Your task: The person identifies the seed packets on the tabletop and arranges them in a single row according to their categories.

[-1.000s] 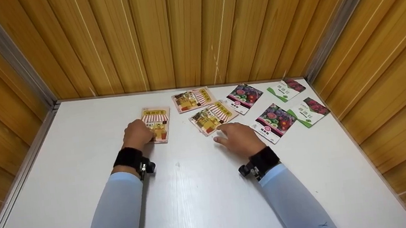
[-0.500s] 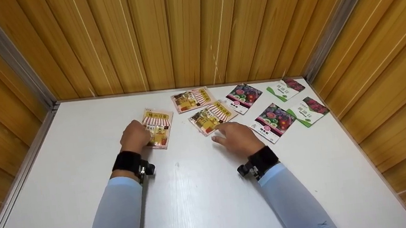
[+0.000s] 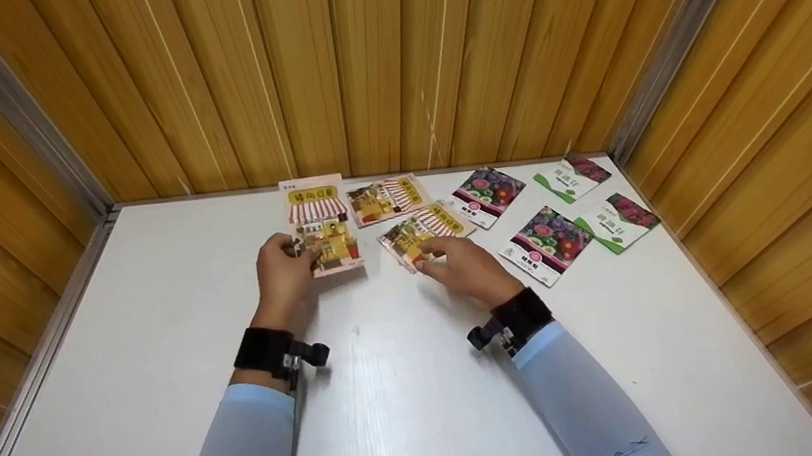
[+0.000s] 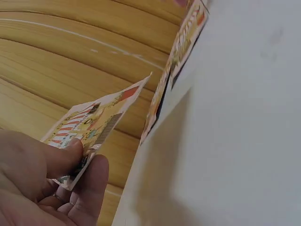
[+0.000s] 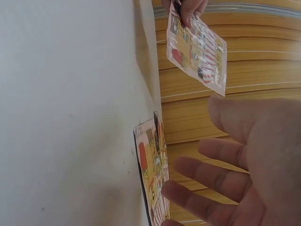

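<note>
In the head view my left hand (image 3: pixel 286 274) pinches a pink-edged seed packet (image 3: pixel 322 218) by its lower left side, thumb on the printed front. The left wrist view has this packet (image 4: pixel 94 117) raised above the table, its shadow cast below. My right hand (image 3: pixel 470 266) hovers at the near right edge of a second packet with the same striped-awning picture (image 3: pixel 414 231), which lies on the table. Its fingers (image 5: pixel 211 176) are loosely spread with nothing between them in the right wrist view. A third awning packet (image 3: pixel 384 200) lies just behind.
Two flower-picture packets (image 3: pixel 489 193) with pink bands lie right of the awning packets, one close beside my right hand. Farther right are two white-and-green packets (image 3: pixel 571 179). Wood-patterned walls (image 3: pixel 374 65) enclose the white table (image 3: pixel 387 411) at the back and sides.
My left hand has lifted its packet off the table, moving it slightly right and tilting it up. My right hand has shifted slightly, its thumb and fingers nearer the awning packet.
</note>
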A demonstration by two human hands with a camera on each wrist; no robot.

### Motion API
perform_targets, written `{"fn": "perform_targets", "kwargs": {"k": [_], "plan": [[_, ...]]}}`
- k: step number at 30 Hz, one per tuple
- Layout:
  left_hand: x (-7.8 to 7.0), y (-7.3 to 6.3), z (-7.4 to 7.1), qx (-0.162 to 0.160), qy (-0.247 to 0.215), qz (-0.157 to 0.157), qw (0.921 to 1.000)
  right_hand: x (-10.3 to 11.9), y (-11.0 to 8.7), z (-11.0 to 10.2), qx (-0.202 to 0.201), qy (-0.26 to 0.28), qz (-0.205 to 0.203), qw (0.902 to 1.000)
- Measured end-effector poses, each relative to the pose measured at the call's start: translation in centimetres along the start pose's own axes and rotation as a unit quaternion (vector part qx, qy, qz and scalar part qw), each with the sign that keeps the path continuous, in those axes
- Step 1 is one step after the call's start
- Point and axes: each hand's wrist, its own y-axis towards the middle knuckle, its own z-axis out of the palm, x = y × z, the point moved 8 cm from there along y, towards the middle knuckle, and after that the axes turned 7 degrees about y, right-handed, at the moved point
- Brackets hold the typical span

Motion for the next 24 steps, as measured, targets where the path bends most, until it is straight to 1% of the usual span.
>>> {"fn": "perform_targets", "kwargs": {"k": [2, 4, 8, 12, 15, 18, 20, 21, 22, 24], "plan": [[-0.8, -0.6, 0.6, 0.005, -0.030, 0.004, 0.9995, 0.4, 0.1, -0.2, -0.007, 0.043, -0.008, 0.9990], [-1.7, -1.2, 1.1, 0.012, -0.047, 0.009, 0.9988, 1.0, 0.1, -0.4, -0.013, 0.074, -0.022, 0.9970], [-3.4, -2.3, 1.9, 0.029, -0.080, 0.014, 0.9962, 1.8, 0.0, -0.7, -0.022, 0.113, -0.042, 0.9925], [-4.6, -2.9, 2.2, 0.045, -0.108, 0.008, 0.9932, 2.3, -0.1, -1.2, -0.033, 0.152, -0.048, 0.9867], [-5.4, -3.5, 2.5, 0.062, -0.118, 0.006, 0.9911, 2.6, -0.2, -1.7, -0.045, 0.204, -0.050, 0.9767], [-6.3, -4.2, 2.8, 0.078, -0.127, 0.009, 0.9888, 2.9, -0.3, -2.1, -0.057, 0.275, -0.048, 0.9585], [-6.9, -4.6, 2.9, 0.083, -0.131, 0.015, 0.9878, 3.1, -0.3, -2.3, -0.064, 0.309, -0.041, 0.9481], [-7.2, -4.8, 3.0, 0.086, -0.133, 0.019, 0.9871, 3.2, -0.3, -2.4, -0.066, 0.320, -0.036, 0.9444], [-7.5, -4.9, 3.1, 0.087, -0.132, 0.022, 0.9872, 3.3, -0.3, -2.4, -0.067, 0.327, -0.029, 0.9422], [-7.9, -5.3, 3.2, 0.086, -0.125, 0.030, 0.9880, 3.5, -0.2, -2.5, -0.066, 0.326, -0.020, 0.9428]]}}
